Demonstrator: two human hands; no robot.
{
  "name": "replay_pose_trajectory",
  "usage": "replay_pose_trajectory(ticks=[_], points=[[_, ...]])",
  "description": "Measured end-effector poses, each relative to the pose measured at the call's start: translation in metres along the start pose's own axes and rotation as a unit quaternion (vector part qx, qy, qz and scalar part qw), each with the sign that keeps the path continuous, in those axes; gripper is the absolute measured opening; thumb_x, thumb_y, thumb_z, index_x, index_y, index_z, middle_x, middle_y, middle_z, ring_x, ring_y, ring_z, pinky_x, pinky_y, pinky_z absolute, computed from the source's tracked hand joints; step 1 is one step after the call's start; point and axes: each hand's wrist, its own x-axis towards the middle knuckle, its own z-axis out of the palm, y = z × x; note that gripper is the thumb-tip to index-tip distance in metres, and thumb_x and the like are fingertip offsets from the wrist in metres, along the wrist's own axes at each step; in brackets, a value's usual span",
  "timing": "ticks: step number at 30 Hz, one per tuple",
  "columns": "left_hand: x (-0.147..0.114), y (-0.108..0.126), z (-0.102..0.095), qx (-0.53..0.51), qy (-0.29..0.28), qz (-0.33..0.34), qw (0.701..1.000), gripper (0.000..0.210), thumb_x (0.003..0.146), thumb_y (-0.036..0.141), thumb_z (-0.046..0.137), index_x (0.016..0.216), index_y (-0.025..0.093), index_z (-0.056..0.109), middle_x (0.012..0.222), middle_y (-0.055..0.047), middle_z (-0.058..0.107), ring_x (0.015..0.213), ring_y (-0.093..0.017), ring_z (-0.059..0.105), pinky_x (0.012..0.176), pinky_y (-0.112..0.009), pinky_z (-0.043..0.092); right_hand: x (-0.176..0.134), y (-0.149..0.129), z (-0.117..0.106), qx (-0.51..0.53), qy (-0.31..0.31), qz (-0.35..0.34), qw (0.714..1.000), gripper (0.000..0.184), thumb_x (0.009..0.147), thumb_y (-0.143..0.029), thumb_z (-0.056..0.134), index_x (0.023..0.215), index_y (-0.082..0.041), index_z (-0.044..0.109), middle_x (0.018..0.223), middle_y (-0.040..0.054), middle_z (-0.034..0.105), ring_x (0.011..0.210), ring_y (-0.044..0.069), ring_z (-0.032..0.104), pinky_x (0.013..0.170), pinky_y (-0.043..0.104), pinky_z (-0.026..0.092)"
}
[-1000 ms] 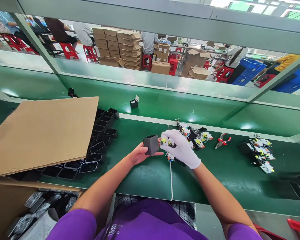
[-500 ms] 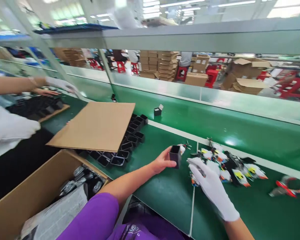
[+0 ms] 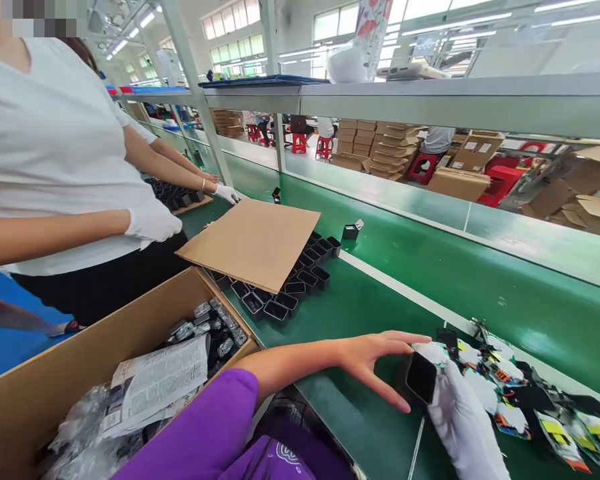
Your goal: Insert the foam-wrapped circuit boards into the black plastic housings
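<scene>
A small black rectangular case (image 3: 421, 378) with a rounded, dark flat face toward me is in the grip of my right hand (image 3: 457, 417), which wears a white glove. My bare left hand (image 3: 375, 363) is just left of the case, thumb and fingers spread apart. Its fingertips are close to the case's upper edge; whether they touch it I cannot tell. A white piece (image 3: 433, 352) shows behind the case, partly hidden. To the right lie several circuit boards (image 3: 510, 417) with white, yellow and orange parts.
Rows of open black cases (image 3: 295, 288) stand partly under a cardboard sheet (image 3: 260, 237). An open carton (image 3: 145, 320) with wrapped pieces and newspaper is at my left. Beside it stands a co-worker in a white shirt (image 3: 65, 160). A small black box (image 3: 351, 231) sits toward the back.
The black case has passed from my left hand to my right, and my left fingers have spread. My view has turned left, bringing the co-worker's body into sight.
</scene>
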Motion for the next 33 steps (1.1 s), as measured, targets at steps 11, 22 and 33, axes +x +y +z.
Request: replay_pose_trajectory(ticks=[11, 22, 33], points=[[-0.151, 0.086, -0.125, 0.028, 0.654, -0.172, 0.736, 0.05, 0.061, 0.04, 0.087, 0.103, 0.022, 0.066, 0.1, -0.002, 0.074, 0.099, -0.022, 0.066, 0.082, -0.029, 0.05, 0.01, -0.001, -0.005, 0.266, 0.098, 0.126, 0.951, 0.055, 0.049, -0.053, 0.089, 0.086, -0.018, 0.07, 0.093, 0.0075, 0.073, 0.081, 0.022, 0.07, 0.068, 0.034, 0.063], [-0.207, 0.095, -0.147, -0.072, 0.704, -0.255, 0.659, 0.033, 0.066, 0.039, 0.085, 0.083, 0.016, 0.068, 0.076, -0.003, 0.069, 0.07, -0.016, 0.06, 0.073, -0.028, 0.043, 0.005, -0.015, 0.0, 0.271, 0.109, 0.131, 0.947, 0.053, 0.04, -0.047, 0.091, 0.076, -0.021, 0.062, 0.103, 0.0067, 0.068, 0.093, 0.024, 0.066, 0.065, 0.035, 0.062], [-0.186, 0.114, -0.143, -0.13, 0.742, -0.212, 0.622, 0.018, 0.086, 0.033, 0.068, 0.085, 0.016, 0.066, 0.074, -0.005, 0.065, 0.067, -0.015, 0.059, 0.068, -0.025, 0.044, 0.021, 0.024, -0.003, 0.255, 0.081, 0.067, 0.961, 0.055, 0.058, -0.072, 0.073, 0.08, -0.024, 0.057, 0.1, 0.0108, 0.065, 0.087, 0.029, 0.066, 0.049, 0.036, 0.058]])
